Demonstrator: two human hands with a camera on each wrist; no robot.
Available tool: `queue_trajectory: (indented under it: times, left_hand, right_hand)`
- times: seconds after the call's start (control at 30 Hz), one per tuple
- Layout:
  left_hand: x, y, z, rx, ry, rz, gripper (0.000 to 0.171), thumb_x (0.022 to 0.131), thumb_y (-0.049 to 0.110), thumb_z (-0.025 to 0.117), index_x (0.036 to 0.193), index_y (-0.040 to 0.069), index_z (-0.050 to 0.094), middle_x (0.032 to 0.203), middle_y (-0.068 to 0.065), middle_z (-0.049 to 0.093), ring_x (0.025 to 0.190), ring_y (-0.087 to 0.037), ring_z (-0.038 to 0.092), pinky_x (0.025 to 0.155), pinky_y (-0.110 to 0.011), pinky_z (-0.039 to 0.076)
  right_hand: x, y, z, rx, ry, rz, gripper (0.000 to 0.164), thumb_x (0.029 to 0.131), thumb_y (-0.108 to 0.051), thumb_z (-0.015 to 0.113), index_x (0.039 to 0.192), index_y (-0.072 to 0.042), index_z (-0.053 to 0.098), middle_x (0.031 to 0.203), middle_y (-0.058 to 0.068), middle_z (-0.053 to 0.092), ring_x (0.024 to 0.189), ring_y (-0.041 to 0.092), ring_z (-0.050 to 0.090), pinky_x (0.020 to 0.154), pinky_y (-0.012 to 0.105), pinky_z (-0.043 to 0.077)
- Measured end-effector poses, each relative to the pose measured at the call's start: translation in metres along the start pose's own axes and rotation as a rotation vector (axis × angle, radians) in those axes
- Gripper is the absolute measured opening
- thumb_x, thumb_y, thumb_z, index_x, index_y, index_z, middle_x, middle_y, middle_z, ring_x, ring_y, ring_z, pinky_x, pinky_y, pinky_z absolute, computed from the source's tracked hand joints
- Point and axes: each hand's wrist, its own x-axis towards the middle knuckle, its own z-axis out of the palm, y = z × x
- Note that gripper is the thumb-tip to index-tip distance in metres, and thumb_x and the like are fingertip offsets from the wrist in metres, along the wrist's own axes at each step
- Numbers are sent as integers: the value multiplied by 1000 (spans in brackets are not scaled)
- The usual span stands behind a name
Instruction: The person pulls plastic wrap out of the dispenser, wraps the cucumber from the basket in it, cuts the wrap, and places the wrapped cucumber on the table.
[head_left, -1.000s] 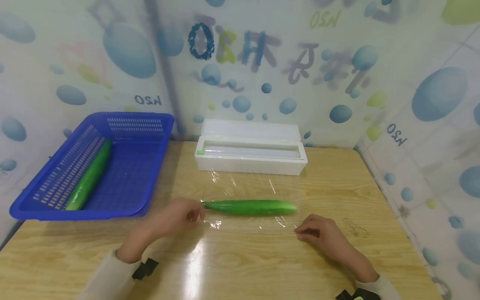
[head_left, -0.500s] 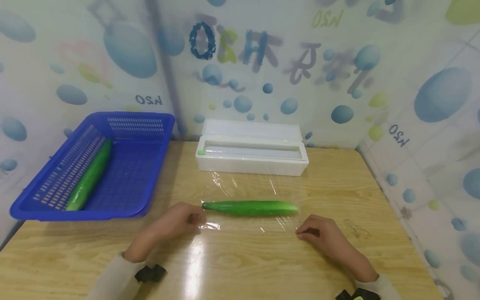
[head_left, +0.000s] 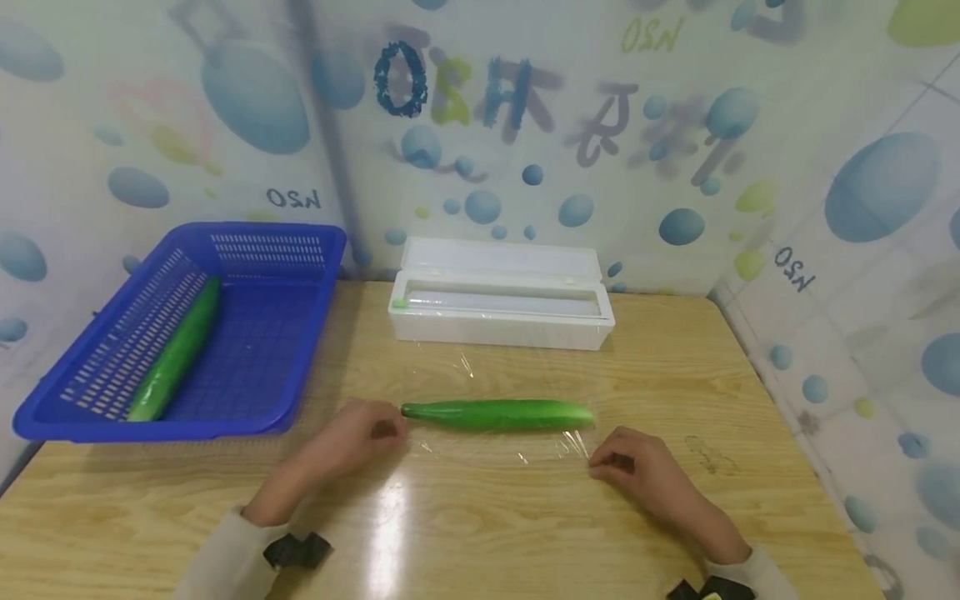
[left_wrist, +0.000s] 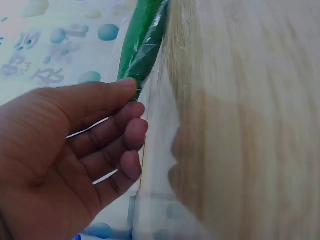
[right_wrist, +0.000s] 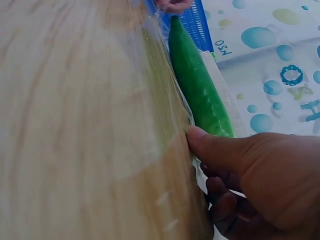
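A green cucumber (head_left: pixel 498 414) lies crosswise on a sheet of clear cling film (head_left: pixel 465 450) in the head view. The film stretches from the white dispenser box (head_left: pixel 502 329) toward the hands. My left hand (head_left: pixel 360 433) pinches the film's near left corner beside the cucumber's narrow tip; in the left wrist view its thumb and forefinger meet, the other fingers loosely bent. At the near right corner, my right hand (head_left: pixel 648 471) pinches the film's edge between thumb and forefinger. In the right wrist view, the film (right_wrist: pixel 175 100) hangs along the cucumber (right_wrist: pixel 197 82).
A blue plastic basket (head_left: pixel 300 400) with a second cucumber (head_left: pixel 176 354) in it stands on the left. The dispenser box is at the back with its lid raised. Patterned sheeting (head_left: pixel 480 150) covers the walls behind and to the right of the wooden table (head_left: pixel 480 525).
Over the last second the left hand shifts slightly, and the shine and creases on the film alter. The right hand stays nearly in place. The cucumber barely moves.
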Motion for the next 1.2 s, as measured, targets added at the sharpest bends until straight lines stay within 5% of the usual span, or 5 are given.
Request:
queue_trajectory:
  times: [0.3,0.7,1.2]
  left_hand:
    - [2,3,-3,-93,31,-49,11,85,2,67,83,13,63,79,5,63,74,-10,58,64,-26,50]
    - [4,0,-3,-104,91,-45,10,85,3,67,87,12,63,82,7,64,78,-11,59,73,-30,51]
    - [7,0,-3,-170,157,-42,8,87,1,65,88,9,64,71,4,61,60,-8,55,57,-27,50]
  right_hand:
    - [2,-4,0,-69,30,9,22,81,-5,75,87,-23,64,83,-16,57,73,2,54,62,22,48]
    - [15,-13,-5,-106,52,123,6,92,-10,63,96,-15,62,89,-3,65,78,6,58,62,24,49]
    - [30,-11,-14,-194,124,-60,15,84,1,70,93,-11,68,86,-8,62,70,1,52,55,21,47]
